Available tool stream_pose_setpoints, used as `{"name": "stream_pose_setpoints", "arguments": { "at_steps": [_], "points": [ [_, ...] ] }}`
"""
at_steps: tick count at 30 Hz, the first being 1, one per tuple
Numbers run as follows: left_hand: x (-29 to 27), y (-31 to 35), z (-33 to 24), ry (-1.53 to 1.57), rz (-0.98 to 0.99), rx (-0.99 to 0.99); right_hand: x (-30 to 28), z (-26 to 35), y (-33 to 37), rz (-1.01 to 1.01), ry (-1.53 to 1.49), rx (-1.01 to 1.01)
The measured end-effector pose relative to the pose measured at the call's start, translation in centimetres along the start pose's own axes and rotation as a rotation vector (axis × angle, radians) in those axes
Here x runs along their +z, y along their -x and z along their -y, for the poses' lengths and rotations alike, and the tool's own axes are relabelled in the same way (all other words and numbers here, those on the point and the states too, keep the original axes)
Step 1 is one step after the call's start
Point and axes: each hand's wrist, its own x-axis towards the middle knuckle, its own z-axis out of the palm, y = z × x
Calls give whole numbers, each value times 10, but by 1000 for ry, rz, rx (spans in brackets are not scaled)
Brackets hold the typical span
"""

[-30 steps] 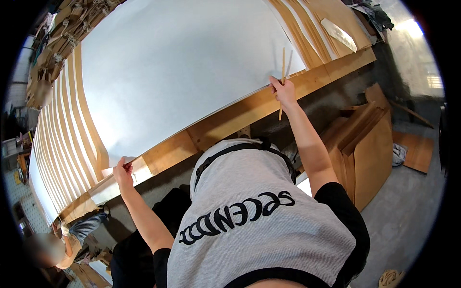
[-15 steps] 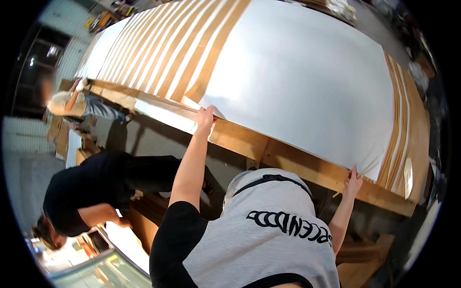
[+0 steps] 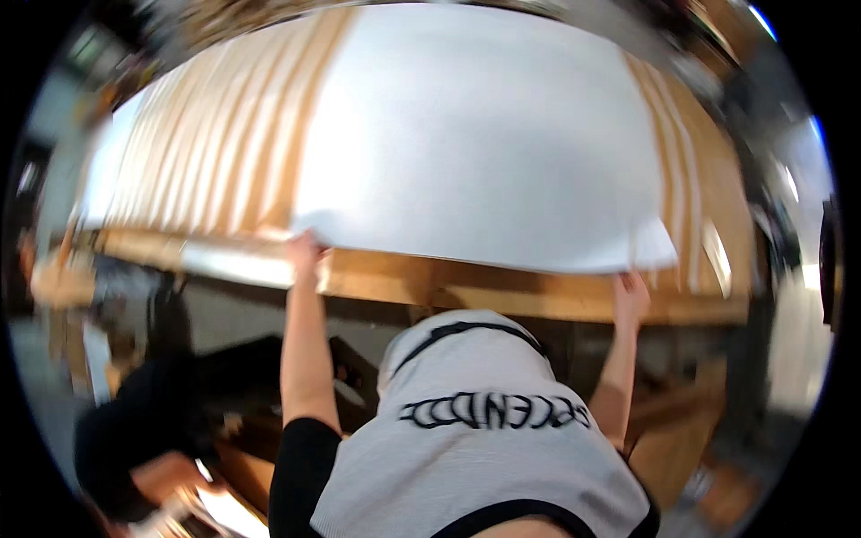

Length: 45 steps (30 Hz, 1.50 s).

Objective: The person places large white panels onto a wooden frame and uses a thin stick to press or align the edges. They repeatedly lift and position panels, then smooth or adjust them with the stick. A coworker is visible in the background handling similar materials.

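Left hand (image 3: 307,251) and right hand (image 3: 631,296) fingers clamp the white sheet (image 3: 484,134). Its near-right corner, previously flat, lifts above the tabletop (image 3: 556,301).

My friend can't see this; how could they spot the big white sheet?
Find the long wooden table. Between brown-and-white stripes lies the big white sheet, left hand and right hand at its near edge. Unlike those narrow stripes, it's broad and plain.
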Motion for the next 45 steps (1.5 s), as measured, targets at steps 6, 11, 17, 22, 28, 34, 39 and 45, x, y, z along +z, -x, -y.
{"name": "stream_pose_setpoints", "arguments": {
  "at_steps": [6, 11, 17, 22, 28, 34, 39, 45],
  "points": [
    [-1, 0, -9, 137, -66, -96, 9, 0, -44, -156, 330, -34],
    [-5, 1, -11, 155, -35, -112, 11, -17, -48, -63, 232, 153],
    [-15, -3, -10, 169, -7, -126, 15, 10, -49, -79, 430, 216],
    [-12, -7, -9, 170, -4, -133, 13, -7, -70, 8, 432, 244],
    [-13, -9, -9, 151, -22, -135, 15, -24, -76, -58, 454, 224],
    [-13, -7, -10, 142, -10, -128, 21, -20, -69, -113, 458, 231],
    [-8, -1, -12, 139, -31, -113, 19, -30, -69, -115, 401, 174],
    [-6, -3, -6, 129, -52, -101, 22, -41, -76, -120, 504, 117]
  ]
}}
